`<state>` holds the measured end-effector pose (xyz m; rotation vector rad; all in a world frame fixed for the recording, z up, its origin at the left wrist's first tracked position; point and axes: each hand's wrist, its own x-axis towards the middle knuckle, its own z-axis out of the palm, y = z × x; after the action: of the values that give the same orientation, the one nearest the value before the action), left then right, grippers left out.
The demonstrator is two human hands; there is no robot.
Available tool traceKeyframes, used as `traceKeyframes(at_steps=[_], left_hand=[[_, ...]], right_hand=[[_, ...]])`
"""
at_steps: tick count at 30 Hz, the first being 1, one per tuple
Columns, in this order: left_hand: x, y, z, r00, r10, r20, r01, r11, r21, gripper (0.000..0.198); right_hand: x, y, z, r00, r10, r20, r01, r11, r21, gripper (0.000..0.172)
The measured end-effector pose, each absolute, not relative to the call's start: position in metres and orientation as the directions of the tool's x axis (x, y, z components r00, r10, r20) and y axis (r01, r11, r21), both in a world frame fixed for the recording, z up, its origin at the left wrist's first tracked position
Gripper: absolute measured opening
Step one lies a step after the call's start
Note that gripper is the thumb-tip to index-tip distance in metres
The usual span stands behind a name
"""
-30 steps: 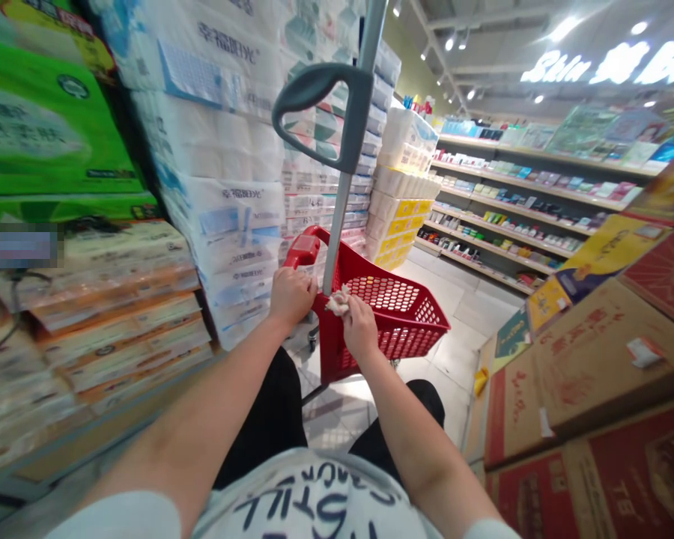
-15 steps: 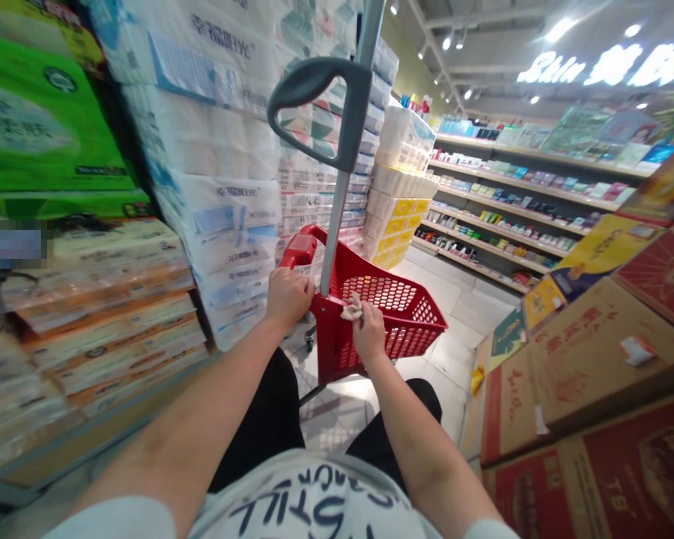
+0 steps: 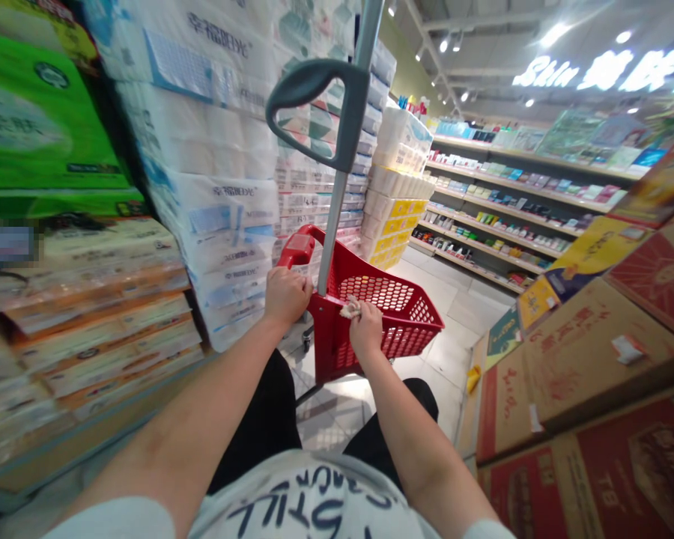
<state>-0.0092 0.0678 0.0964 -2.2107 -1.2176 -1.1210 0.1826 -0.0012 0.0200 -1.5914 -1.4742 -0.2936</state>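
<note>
In front of my knees stands a red plastic shopping basket on wheels [image 3: 390, 299], its sides pierced with holes. A silver pole with a grey loop handle [image 3: 345, 120] rises from its near end. My left hand [image 3: 288, 294] is closed around the basket's red edge, just below a raised red grip [image 3: 300, 245]. With closed fingers my right hand [image 3: 366, 329] holds a crumpled, pale cloth [image 3: 350, 308] against the basket's near rim. Much of the cloth is hidden by the fingers.
Tall stacks of wrapped toilet paper [image 3: 219, 150] rise at the left, beside green packs [image 3: 28, 127] and piled tissue packs [image 3: 106, 322]. Cardboard cartons [image 3: 589, 359] line the right side. Shelves of small boxed goods [image 3: 517, 183] stand at the back, beyond the tiled floor [image 3: 443, 337].
The view has shifted very slightly. Both hands keep their places on the basket, and the cloth stays in my right hand.
</note>
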Motion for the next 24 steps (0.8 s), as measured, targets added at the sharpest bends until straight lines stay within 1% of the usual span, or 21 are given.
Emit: traceKeyframes(at_steps=[2, 5, 8, 13, 14, 16, 18, 20, 22, 24], left_hand=[[-0.009, 0.069, 0.097, 0.313, 0.531, 0.788, 0.834, -0.551, 0.039, 0.043], [-0.010, 0.070, 0.098, 0.330, 0.530, 0.781, 0.837, -0.548, 0.018, 0.043], [-0.011, 0.067, 0.097, 0.333, 0.532, 0.778, 0.829, -0.559, 0.027, 0.044], [-0.009, 0.066, 0.097, 0.314, 0.530, 0.788, 0.846, -0.533, 0.022, 0.045], [-0.009, 0.067, 0.097, 0.314, 0.529, 0.788, 0.846, -0.532, 0.020, 0.046], [-0.009, 0.067, 0.098, 0.317, 0.529, 0.787, 0.841, -0.541, 0.025, 0.045], [-0.010, 0.067, 0.099, 0.321, 0.528, 0.787, 0.832, -0.554, 0.032, 0.044], [-0.011, 0.067, 0.099, 0.327, 0.525, 0.786, 0.829, -0.558, 0.028, 0.044], [-0.011, 0.067, 0.098, 0.330, 0.524, 0.785, 0.834, -0.551, 0.017, 0.044], [-0.011, 0.067, 0.098, 0.326, 0.528, 0.784, 0.840, -0.543, 0.016, 0.045]], right_hand=[[0.171, 0.001, 0.027, 0.211, 0.687, 0.696, 0.893, 0.154, -0.423, 0.040], [0.163, -0.001, 0.029, 0.094, 0.671, 0.735, 0.910, 0.241, -0.337, 0.049], [0.180, -0.007, 0.018, 0.059, 0.645, 0.762, 0.921, 0.259, -0.291, 0.051], [0.194, -0.008, 0.017, 0.202, 0.675, 0.709, 0.915, 0.128, -0.382, 0.046], [0.189, -0.007, 0.020, 0.200, 0.688, 0.698, 0.913, 0.127, -0.388, 0.046], [0.178, -0.004, 0.025, 0.144, 0.700, 0.699, 0.913, 0.178, -0.366, 0.047], [0.171, -0.004, 0.025, 0.073, 0.686, 0.724, 0.914, 0.245, -0.324, 0.049], [0.173, -0.004, 0.022, 0.050, 0.662, 0.747, 0.911, 0.276, -0.306, 0.050], [0.177, -0.004, 0.020, 0.089, 0.663, 0.743, 0.904, 0.260, -0.340, 0.050], [0.178, -0.003, 0.023, 0.151, 0.690, 0.708, 0.891, 0.216, -0.400, 0.049]])
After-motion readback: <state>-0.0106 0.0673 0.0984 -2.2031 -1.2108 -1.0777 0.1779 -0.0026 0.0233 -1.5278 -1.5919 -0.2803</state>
